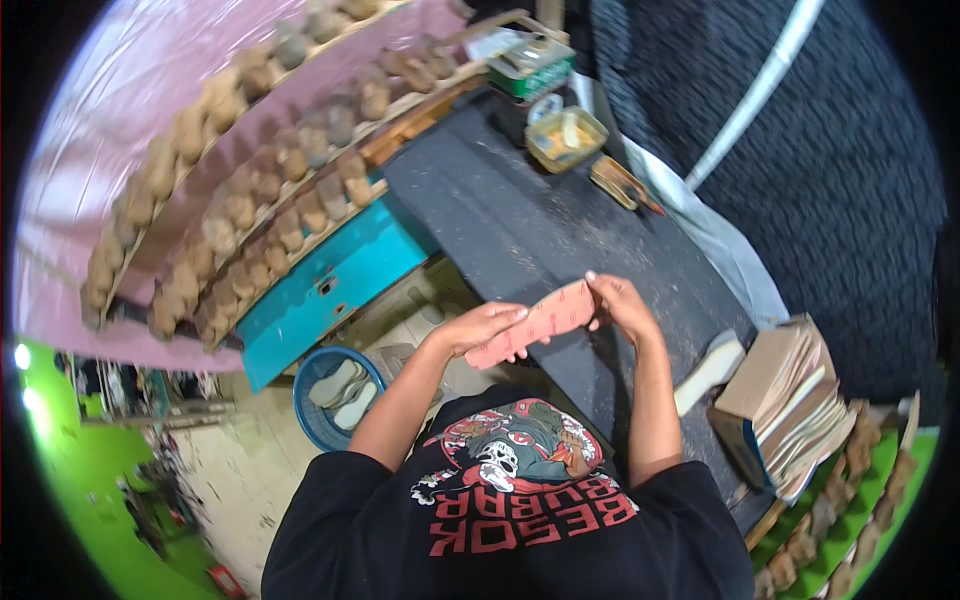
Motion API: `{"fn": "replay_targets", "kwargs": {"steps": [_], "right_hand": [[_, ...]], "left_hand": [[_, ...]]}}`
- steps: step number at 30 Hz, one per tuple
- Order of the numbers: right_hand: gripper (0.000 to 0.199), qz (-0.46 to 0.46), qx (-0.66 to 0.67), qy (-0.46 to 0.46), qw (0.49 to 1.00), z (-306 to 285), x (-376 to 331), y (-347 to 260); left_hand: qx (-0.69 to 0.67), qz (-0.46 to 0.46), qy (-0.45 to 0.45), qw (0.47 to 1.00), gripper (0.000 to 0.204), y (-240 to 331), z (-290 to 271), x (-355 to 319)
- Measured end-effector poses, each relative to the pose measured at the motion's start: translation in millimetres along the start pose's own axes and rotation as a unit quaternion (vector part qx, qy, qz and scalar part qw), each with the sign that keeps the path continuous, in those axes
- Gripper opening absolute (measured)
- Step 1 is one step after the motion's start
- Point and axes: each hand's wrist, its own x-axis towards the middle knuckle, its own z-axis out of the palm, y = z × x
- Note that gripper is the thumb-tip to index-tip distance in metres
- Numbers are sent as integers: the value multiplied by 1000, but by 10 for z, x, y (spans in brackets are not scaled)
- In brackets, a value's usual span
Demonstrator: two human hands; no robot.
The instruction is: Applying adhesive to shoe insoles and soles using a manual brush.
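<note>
Between my hands, above the near edge of the dark worktable point(540, 235), is a pink shoe insole point(535, 328) with faint print on its face. My left hand point(490, 328) grips its left part, with the thumb on top and fingertips showing below the lower edge. At the insole's right end, my right hand point(622, 308) pinches it between thumb and fingers. A pale insole point(710, 372) lies on the table to the right of my right forearm.
A cardboard box point(775, 380) packed with sole pieces stands at the right. At the far end are a glue tub point(566, 138), a small tray point(620, 183) and a green tin point(530, 68). Shoe lasts point(240, 210) fill racks at the left. A blue basket point(322, 440) holds pale insoles.
</note>
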Motion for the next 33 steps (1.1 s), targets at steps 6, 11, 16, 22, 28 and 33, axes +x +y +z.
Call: {"fn": "replay_targets", "kwargs": {"steps": [6, 11, 16, 22, 28, 33], "right_hand": [[28, 44, -7, -169, 985, 792, 109, 39], [20, 17, -69, -287, 955, 1543, 175, 79], [36, -82, -216, -394, 890, 2341, 62, 289], [52, -81, -479, -434, 759, 3207, -58, 253], [57, -139, -499, -480, 708, 3736, 171, 393], [56, -208, -526, -530, 631, 4196, 243, 803]], "left_hand": [[14, 54, 70, 996, 50, -637, -159, -1036], [66, 109, 167, 978, 44, -995, -263, -1880], [184, 166, 256, 934, 50, -1379, -420, -2559], [282, 162, 342, 882, 59, -1708, -365, -3012], [270, 114, 496, 817, 67, -2203, -176, -3281], [330, -19, 536, 777, 69, -2795, 56, -3485]]}}
